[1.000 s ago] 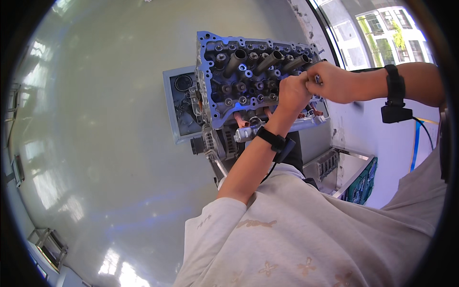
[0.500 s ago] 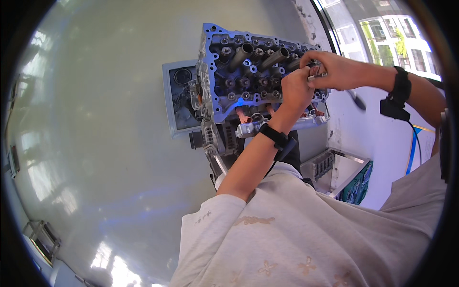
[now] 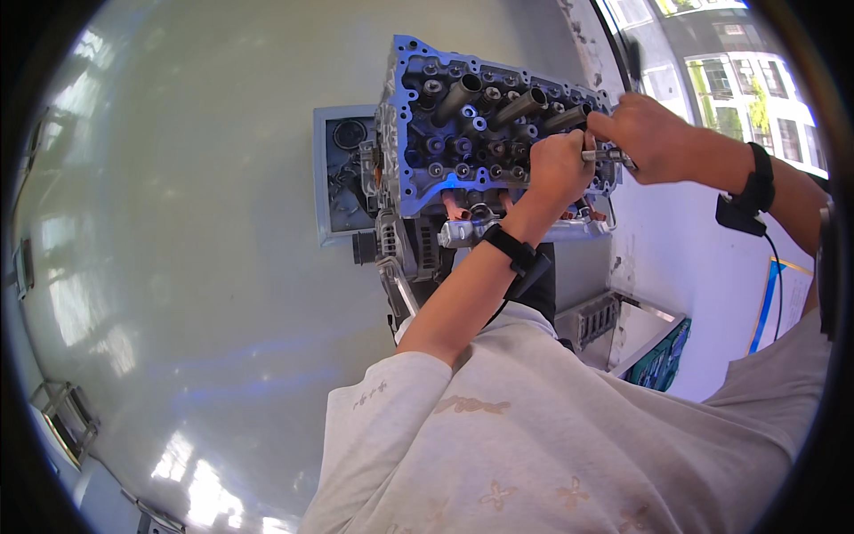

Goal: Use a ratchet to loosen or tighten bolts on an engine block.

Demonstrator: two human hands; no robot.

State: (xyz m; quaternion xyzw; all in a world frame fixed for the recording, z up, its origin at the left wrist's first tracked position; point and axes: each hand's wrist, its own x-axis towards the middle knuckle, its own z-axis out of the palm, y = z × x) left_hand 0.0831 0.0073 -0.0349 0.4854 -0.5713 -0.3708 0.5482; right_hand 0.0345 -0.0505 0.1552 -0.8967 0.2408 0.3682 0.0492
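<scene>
A grey metal engine cylinder head point(image 3: 487, 89), studded with bolts and upright tubes point(image 3: 458, 100), fills the upper middle. My left hand point(image 3: 558, 166) is closed around the left end of a silver socket-wrench-like tool point(image 3: 603, 156) at the head's lower right. My right hand point(image 3: 648, 138) has curled fingers on the tool's right end, just beyond the head; exactly how they meet it is partly hidden. Copper-coloured fittings point(image 3: 454, 205) and a silver rail point(image 3: 457, 233) run below the head, and an alternator point(image 3: 400, 249) sits at its lower left.
A grey-framed tray point(image 3: 322, 178) with parts lies behind the engine's left side. At lower right stands a metal-framed cart point(image 3: 649, 309) holding a slotted part point(image 3: 594, 322) and a green item point(image 3: 663, 356). A wall and window point(image 3: 738, 89) border the right.
The view has shifted, so the engine sits higher and further right in the picture. My right hand has moved away from my left, and more of the silver tool shows between them.
</scene>
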